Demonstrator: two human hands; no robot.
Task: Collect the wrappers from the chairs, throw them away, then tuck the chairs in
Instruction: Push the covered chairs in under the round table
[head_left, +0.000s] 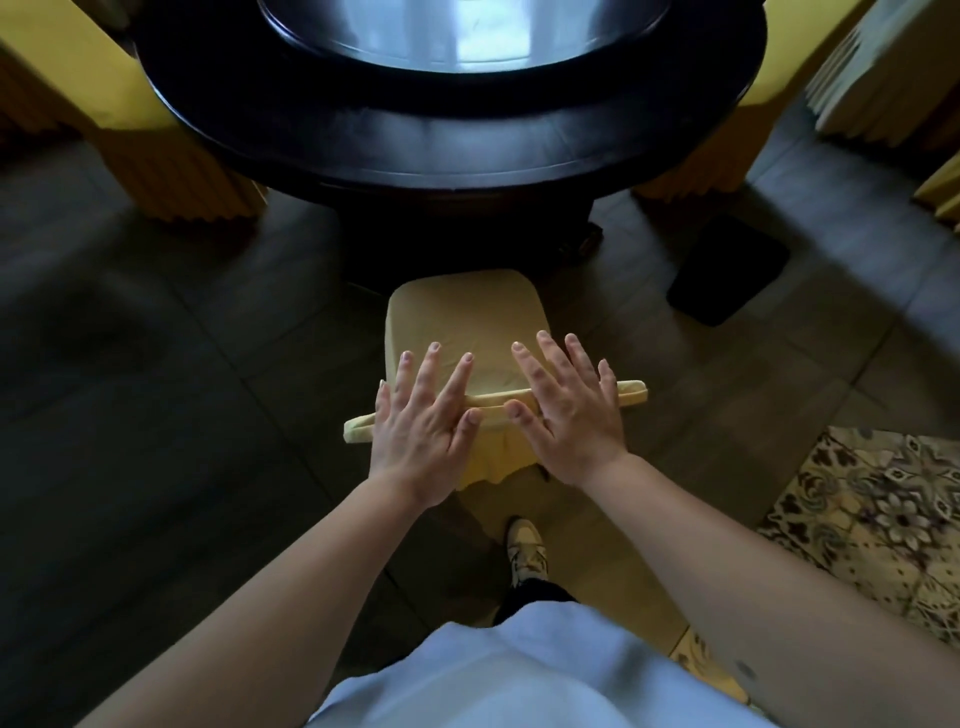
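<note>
A chair in a pale yellow cover stands in front of me, its seat pointing at the dark round table. The front of the seat lies just at the table's pedestal. My left hand and my right hand hover flat over the top of the chair's backrest, fingers spread, holding nothing. No wrapper shows on the seat.
Yellow-covered chairs stand at the table's left and right. A black flat object lies on the grey tiled floor right of the chair. A patterned rug is at my right. My shoe is behind the chair.
</note>
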